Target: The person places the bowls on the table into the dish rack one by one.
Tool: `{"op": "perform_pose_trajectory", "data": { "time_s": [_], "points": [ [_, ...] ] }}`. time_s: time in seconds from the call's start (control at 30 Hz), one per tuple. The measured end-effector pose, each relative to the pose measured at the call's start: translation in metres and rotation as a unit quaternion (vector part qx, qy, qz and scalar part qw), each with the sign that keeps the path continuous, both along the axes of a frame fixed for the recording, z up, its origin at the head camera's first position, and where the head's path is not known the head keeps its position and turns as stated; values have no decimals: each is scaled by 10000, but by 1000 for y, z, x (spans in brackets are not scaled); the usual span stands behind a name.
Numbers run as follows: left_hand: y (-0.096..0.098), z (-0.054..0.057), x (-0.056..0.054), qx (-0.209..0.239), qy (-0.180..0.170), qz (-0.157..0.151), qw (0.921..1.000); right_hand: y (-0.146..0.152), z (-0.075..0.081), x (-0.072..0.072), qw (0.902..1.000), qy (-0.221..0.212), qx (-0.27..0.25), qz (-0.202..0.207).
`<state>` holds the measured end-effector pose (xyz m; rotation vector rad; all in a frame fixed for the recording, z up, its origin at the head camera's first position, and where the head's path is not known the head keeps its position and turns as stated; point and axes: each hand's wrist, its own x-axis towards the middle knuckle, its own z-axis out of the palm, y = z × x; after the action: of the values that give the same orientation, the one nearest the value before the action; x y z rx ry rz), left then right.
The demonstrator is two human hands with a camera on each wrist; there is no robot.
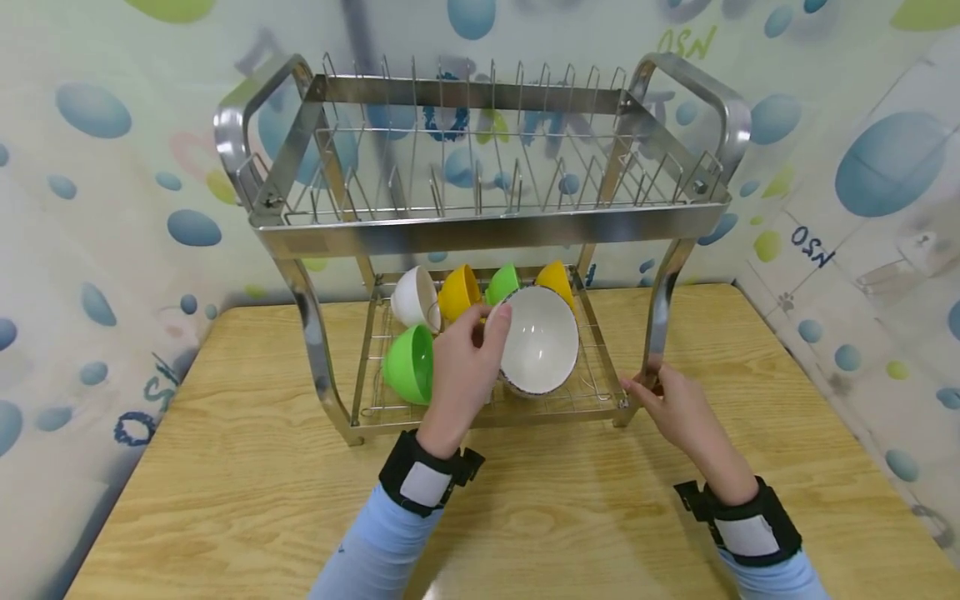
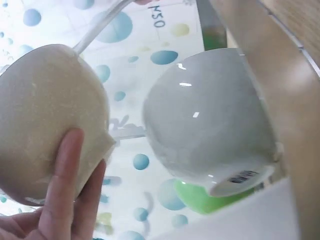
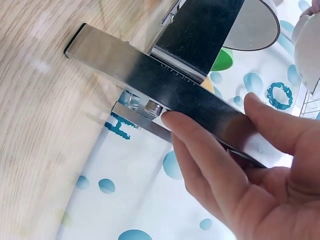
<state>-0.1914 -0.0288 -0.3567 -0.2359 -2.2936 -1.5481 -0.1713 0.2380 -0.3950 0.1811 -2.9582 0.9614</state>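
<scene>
My left hand (image 1: 467, 362) grips a bowl (image 1: 542, 346) by its left side, thumb at the rim. The bowl's white inside and dark-speckled rim face the head camera; in the left wrist view its outside (image 2: 55, 110) looks beige, with fingers spread along it. Close beside it in that view is a white bowl (image 2: 210, 120), its stamped foot showing; the held bowl mostly hides it from the head camera. My right hand (image 1: 678, 408) holds the front right leg (image 3: 165, 90) of a two-tier metal dish rack (image 1: 487, 229), low down, thumb and fingers on either side.
On the lower tier stand a white cup (image 1: 415, 300), a yellow cup (image 1: 459, 290), a small green cup (image 1: 502, 283), another yellow cup (image 1: 555, 277) and a green bowl (image 1: 407, 364). The rack stands on a wooden table (image 1: 225, 467) against a patterned wall (image 1: 112, 208).
</scene>
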Motion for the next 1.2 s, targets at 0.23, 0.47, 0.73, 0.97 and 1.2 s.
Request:
{"op": "perform_pose_trajectory", "data": {
  "time_s": [0.23,0.47,0.73,0.97,1.2],
  "points": [
    [24,11,-9,-687,140,-72,9975,3,2,1,9999,-17,-15,171],
    [52,20,-14,-1948,88,211,9806,4,1,0,9996,4,75,276],
    [85,20,-23,-2989,645,491,9509,6,2,0,9994,59,34,338],
    [104,17,-30,-3701,649,715,9240,7,1,-1,9994,2,39,355],
    [111,6,-37,-4092,339,746,9088,5,1,-1,9992,12,-19,403]
  ]
}}
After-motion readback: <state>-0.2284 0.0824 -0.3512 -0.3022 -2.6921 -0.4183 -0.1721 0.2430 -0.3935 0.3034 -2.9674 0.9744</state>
